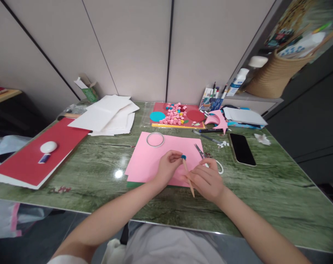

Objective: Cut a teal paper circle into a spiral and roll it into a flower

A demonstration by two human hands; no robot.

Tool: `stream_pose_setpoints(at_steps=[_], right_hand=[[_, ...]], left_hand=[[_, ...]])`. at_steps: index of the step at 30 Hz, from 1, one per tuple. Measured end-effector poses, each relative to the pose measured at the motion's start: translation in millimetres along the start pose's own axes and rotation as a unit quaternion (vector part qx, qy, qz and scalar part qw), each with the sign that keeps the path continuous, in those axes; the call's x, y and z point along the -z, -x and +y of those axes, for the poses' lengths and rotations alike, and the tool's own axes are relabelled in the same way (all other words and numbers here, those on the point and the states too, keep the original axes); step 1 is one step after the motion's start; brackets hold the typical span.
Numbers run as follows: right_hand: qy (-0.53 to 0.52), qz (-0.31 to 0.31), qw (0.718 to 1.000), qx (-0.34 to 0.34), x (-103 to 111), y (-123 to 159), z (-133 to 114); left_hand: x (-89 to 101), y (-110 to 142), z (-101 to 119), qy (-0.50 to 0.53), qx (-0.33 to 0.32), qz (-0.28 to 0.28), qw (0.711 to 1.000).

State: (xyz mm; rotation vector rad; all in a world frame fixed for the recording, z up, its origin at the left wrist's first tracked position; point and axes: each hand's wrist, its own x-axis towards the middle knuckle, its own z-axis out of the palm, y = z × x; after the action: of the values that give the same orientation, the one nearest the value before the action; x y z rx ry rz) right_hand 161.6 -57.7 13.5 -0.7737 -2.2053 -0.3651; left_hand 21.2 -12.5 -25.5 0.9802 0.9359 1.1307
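Observation:
My left hand (169,164) pinches a small blue paper roll (184,157) between thumb and fingertips. In my right hand (206,179) is a thin wooden stick (188,176), its upper tip touching the blue roll and its lower end pointing toward me. Both hands are above a stack of pink paper (140,157), with a green sheet showing at its near edge. A clear tape ring (155,139) lies on the pink sheet's far left. Scissors (200,150) with white handles rest partly hidden behind my right hand.
At the back, pink paper flowers (173,115) lie piled on a red sheet beside a blue disc (157,116). White sheets (106,113) and red card (45,154) are on the left. A phone (242,149), pens (210,137) and a pink offcut (217,119) lie to the right.

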Motion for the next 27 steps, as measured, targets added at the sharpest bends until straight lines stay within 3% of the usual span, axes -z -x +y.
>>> stream_pose_setpoints(at_steps=[13,23,27], right_hand=[[0.008,0.007,1.000,0.011,1,5,5],[0.002,-0.001,1.000,0.027,2,-1,9],[-0.004,0.000,1.000,0.024,1,-1,9]], left_hand=[[-1.5,0,-3,-0.041,-0.017,-0.016,0.999],[2.2,-4,-15,-0.047,0.033,-0.065,0.996],[3.1,-4,-15,-0.042,0.033,-0.043,0.998]])
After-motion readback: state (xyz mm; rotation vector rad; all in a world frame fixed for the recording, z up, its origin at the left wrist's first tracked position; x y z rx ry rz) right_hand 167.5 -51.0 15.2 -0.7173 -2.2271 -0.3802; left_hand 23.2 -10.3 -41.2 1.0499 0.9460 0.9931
